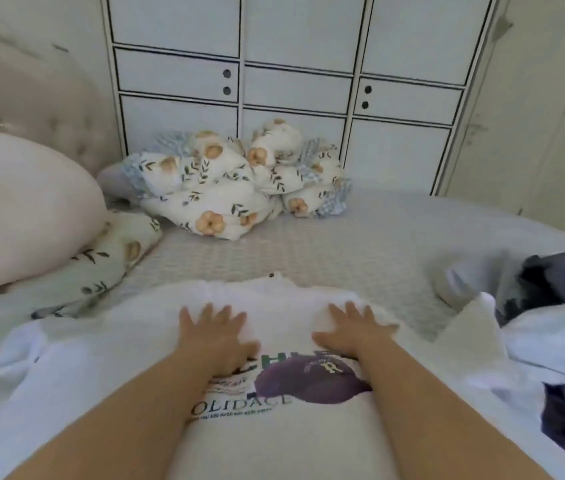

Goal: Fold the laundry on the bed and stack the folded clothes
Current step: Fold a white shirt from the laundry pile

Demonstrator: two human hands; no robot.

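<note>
White tee [284,438] w/ purple cap print, both hands flat on it, left hand [217,336] & right hand [350,332] fingers spread

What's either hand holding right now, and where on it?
Nothing is held. The left hand and right hand both lie flat, fingers spread, pressing on the upper part of the white printed shirt spread on the bed.

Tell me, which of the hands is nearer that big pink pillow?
The left. The left hand lies flat on the white printed shirt, on the side toward the pink pillow. The right hand presses the same shirt farther from it, toward the dark clothes.
</note>
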